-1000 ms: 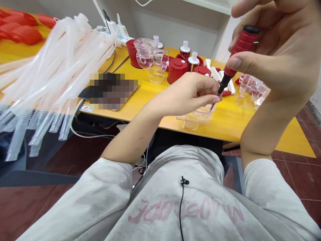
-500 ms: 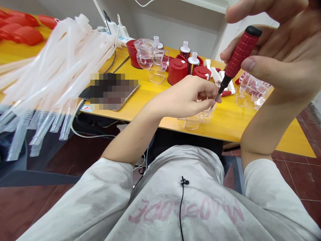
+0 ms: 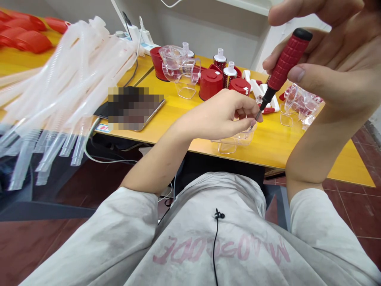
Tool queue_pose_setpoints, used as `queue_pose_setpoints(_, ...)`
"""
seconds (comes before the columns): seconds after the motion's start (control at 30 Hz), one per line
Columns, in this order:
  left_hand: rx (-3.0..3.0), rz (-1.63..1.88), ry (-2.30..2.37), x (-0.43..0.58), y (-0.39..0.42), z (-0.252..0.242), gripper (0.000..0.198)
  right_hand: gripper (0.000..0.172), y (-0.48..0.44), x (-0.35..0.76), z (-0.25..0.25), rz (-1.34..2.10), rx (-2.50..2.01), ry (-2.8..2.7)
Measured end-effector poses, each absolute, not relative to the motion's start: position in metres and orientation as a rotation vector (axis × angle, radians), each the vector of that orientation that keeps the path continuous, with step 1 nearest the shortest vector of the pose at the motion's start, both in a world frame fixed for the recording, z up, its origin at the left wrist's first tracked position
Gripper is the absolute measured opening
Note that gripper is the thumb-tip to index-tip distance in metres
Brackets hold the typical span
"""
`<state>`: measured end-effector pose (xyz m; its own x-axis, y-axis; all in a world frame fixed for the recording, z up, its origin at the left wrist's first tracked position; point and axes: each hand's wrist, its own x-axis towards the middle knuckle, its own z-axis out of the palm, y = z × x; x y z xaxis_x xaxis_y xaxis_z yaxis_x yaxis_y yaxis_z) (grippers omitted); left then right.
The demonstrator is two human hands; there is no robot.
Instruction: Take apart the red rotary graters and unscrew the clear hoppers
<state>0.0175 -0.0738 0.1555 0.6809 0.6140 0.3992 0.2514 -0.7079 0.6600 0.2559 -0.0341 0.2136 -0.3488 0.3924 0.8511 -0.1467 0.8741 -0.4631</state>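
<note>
A dark red tiled floor (image 3: 357,214) lies beneath a long yellow counter (image 3: 300,153) that runs across the view. At the left, a large bundle of translucent ribbed plastic tubes (image 3: 68,79) overhangs its edge, with red plastic covers (image 3: 31,41) behind. Further along stand a power strip (image 3: 139,41), a pixelated flat device (image 3: 133,109), red lidded canisters (image 3: 210,84) and clear jug-shaped mouldings (image 3: 175,63).

The person's grey-white sweatshirt (image 3: 208,246), with a small clip microphone (image 3: 219,215) on the chest, fills the bottom of the view. Both forearms reach forward from it. The left forearm (image 3: 154,163) slants in from the lower left, wrist flexed, and the right forearm (image 3: 315,151) rises steeply from the lower right.

The right hand (image 3: 333,51) is raised high and cut off by the frame's top right corner. Its grip is clamped on a red-handled screwdriver (image 3: 287,59), between thumb and fingers. The tool's long axis slants down and to the left, so its thin shaft ends just beside the left hand's fingertips (image 3: 251,121).

The left hand (image 3: 217,115) is the nearer of the two to a clear plastic moulding (image 3: 235,141) on the counter, directly below it. Its grip is drawn together in a pinch, but whatever it may hold is too small to tell.
</note>
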Motion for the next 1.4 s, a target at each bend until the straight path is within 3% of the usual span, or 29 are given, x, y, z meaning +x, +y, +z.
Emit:
queue_pose_setpoints(0.27, 2.345, 0.840, 0.663, 0.017, -0.071, 0.154, 0.014, 0.081, -0.027, 0.255, 0.209, 0.597, -0.171, -1.753)
queue_pose_setpoints(0.53, 2.340, 0.865, 0.631, 0.017, -0.069, 0.151, 0.009, 0.061, -0.045, 0.249, 0.212, 0.598, -0.203, -1.826)
queue_pose_setpoints(1.4, 2.402, 0.904, 0.578, 0.016, -0.066, 0.147, 0.012, 0.080, -0.029, 0.265, 0.214, 0.571, -0.162, -1.923)
